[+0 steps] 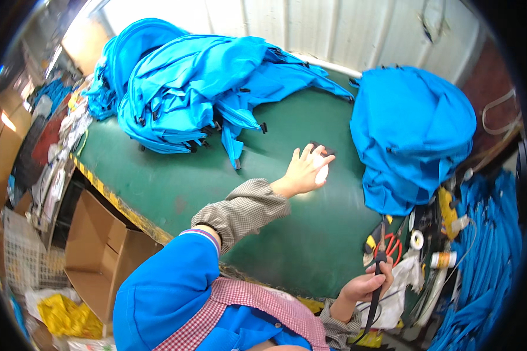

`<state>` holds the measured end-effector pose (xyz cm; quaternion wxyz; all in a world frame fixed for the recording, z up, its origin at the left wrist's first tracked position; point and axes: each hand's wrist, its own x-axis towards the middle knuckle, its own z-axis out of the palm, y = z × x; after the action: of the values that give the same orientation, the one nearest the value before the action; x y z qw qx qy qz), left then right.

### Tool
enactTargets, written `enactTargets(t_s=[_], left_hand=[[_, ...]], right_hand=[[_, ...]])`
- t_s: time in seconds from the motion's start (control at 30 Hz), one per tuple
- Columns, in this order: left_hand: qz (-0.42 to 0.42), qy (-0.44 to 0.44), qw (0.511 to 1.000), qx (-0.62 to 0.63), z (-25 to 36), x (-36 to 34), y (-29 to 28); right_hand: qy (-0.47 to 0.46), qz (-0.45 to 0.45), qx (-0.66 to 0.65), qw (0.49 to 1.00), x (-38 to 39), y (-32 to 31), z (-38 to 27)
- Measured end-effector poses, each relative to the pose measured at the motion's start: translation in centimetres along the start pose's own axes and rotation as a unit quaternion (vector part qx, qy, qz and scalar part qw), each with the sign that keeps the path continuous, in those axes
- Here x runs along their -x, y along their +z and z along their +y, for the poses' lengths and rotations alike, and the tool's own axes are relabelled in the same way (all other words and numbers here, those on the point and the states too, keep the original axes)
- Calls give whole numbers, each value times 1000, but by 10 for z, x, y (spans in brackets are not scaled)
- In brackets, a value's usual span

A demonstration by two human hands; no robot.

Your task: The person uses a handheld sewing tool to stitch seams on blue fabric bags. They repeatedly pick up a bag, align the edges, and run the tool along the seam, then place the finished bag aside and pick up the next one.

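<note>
My left hand [301,174] reaches over the green tabletop [263,205], its fingers curved around a white rounded object [322,172]. A small black piece [318,147] shows just beyond the fingertips; I cannot make out its kind. Near the front right edge, my right hand [366,285] is closed on a black-handled tool [381,257] with a slim metal tip pointing up. What looks like a black cord or strap trails down below that hand. To the right of my left hand lies a bright blue fabric bag [413,134].
A heap of blue fabric bags [187,88] with black fittings covers the far left. Red-handled scissors [395,248], a tape roll [416,240] and a white bottle [443,260] crowd the right edge. Blue strips [486,263] hang beyond. An open cardboard box [96,248] stands left.
</note>
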<state>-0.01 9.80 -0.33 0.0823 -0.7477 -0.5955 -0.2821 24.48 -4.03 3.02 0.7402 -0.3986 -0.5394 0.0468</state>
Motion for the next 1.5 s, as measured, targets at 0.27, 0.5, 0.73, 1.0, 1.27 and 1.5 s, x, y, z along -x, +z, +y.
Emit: enactTargets(t_s=[0.27,0.5,0.73,1.0,1.27,1.5], left_hand=[[320,-247,909,-106,-200,57,-161],[216,-240,811,-487,-466,133,-231],[177,-622,756,104,-654,205,-263],[175,-541,730,379,-653,167,-219],[298,-480,554,612,-642,160,-207],[331,-440,642,534,-334,121,-200]], right_hand=[[33,15,36,999,-1,4,10],[-21,-115,1,993,-3,36,-21],[-52,-155,17,986,-19,47,-51],[-57,-157,28,986,-6,46,-58],[-62,-152,35,986,-8,45,-56],[-18,-138,26,990,0,53,-55]])
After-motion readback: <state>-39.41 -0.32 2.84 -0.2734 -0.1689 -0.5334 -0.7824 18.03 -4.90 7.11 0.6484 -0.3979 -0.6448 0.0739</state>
